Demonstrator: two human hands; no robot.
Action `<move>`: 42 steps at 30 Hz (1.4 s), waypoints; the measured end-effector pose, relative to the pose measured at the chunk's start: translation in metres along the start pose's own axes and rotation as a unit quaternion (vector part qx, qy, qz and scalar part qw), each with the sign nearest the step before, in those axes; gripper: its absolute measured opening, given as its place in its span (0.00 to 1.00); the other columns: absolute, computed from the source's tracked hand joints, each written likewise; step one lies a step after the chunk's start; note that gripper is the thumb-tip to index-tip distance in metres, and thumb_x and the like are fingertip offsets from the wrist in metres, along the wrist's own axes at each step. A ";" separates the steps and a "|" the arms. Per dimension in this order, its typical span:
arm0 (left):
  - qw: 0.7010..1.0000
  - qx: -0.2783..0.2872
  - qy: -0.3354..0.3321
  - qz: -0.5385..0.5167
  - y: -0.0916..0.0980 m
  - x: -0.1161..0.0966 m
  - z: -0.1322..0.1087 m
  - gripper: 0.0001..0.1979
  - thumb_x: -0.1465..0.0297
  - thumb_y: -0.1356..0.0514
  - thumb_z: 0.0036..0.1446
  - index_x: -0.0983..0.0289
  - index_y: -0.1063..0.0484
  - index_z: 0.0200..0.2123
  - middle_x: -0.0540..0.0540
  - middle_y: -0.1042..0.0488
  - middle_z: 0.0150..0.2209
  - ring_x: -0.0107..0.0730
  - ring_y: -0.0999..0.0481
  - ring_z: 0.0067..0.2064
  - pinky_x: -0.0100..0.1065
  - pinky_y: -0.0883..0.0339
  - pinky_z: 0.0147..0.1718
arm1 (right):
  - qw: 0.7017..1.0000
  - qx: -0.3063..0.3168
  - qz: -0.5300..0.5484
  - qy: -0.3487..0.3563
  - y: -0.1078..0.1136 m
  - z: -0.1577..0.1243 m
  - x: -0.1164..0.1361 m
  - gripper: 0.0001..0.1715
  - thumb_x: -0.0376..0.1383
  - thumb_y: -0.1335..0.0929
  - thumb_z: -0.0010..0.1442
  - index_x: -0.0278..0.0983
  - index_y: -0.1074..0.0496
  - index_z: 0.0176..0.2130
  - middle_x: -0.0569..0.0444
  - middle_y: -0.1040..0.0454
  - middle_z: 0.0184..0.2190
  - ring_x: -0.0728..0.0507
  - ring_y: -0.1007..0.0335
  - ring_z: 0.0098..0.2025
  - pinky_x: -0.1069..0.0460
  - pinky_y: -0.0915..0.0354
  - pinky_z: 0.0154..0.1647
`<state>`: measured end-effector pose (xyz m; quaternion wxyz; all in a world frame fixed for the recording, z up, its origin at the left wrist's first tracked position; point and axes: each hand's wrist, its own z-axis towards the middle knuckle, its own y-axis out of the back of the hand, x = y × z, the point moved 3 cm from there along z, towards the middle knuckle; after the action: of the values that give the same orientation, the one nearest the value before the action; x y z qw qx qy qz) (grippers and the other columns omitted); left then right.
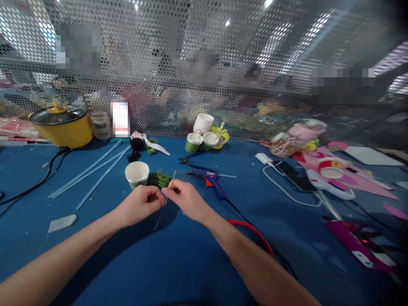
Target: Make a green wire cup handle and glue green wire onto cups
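Near the middle of the table, my right hand [188, 199] pinches a thin yellow-green strand [172, 178] between thumb and fingertips. Its upper end sticks up past the fingers, and a thin pale tail slants down toward me. My left hand [142, 205] is closed in a pinch at the same strand, fingertips close to the right ones; their exact grip is partly hidden. Just beyond the hands lies a bunch of green yarn [161, 178]. A white paper cup [137, 172] with a green lower part stands beside it, behind my left hand.
A blue glue gun [208, 176] and pliers [188, 160] lie beyond my right hand. Clear glue sticks [102, 182] lie left. At the back stand a yellow electric pot [63, 129], a jar [100, 125] and paper cups [203, 123]. A phone [293, 175] and cables lie right.
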<state>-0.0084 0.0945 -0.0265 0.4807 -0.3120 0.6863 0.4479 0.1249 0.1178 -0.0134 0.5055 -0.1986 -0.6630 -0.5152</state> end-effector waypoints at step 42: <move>0.993 0.010 0.031 -0.115 -0.005 0.003 0.001 0.10 0.67 0.41 0.45 0.67 0.38 0.20 0.43 0.47 0.17 0.19 0.51 0.21 0.26 0.57 0.20 | 0.998 -0.001 0.059 -0.007 -0.002 0.000 -0.003 0.15 0.43 0.34 0.51 0.35 0.39 0.22 0.61 0.41 0.18 0.53 0.49 0.21 0.56 0.50 0.21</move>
<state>-0.0042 0.0936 -0.0311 0.5107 -0.3980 0.6646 0.3729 0.1242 0.1177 -0.0168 0.5302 -0.2417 -0.6530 -0.4838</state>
